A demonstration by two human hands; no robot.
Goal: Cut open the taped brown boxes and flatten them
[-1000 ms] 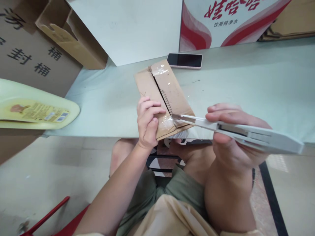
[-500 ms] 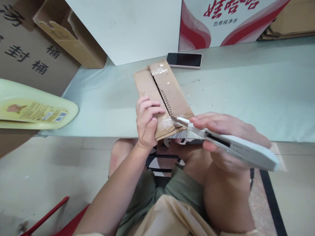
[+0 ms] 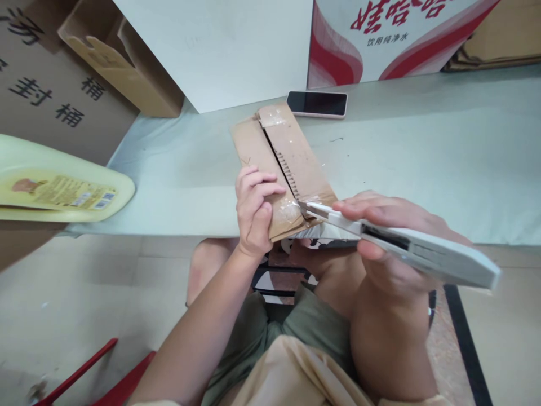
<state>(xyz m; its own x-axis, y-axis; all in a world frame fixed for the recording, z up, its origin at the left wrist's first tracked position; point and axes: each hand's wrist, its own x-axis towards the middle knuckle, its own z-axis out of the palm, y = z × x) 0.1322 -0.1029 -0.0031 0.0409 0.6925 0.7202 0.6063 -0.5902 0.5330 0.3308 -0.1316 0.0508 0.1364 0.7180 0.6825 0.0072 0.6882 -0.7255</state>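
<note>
A small brown cardboard box (image 3: 304,146) lies at the near edge of the table, with a dark slit along its top seam and clear tape at both ends. My left hand (image 3: 257,206) grips its near left side, fingers laid over the top and the thumb folded in. In my right hand (image 3: 393,237) is a white utility knife (image 3: 426,251), closed between thumb and fingers. The knife's blade tip touches the taped near end of the seam, where the tape looks wrinkled.
A phone (image 3: 316,104) lies just behind the box. At the left a yellow bottle (image 3: 63,186) juts in before large cartons (image 3: 46,84). A white carton (image 3: 236,51) and a red-and-white printed carton (image 3: 380,51) stand along the back of the pale-green-covered table (image 3: 422,146).
The knife and my right hand have shifted slightly to the right, the blade staying at the near end of the seam. The box and my left hand have moved slightly right too.
</note>
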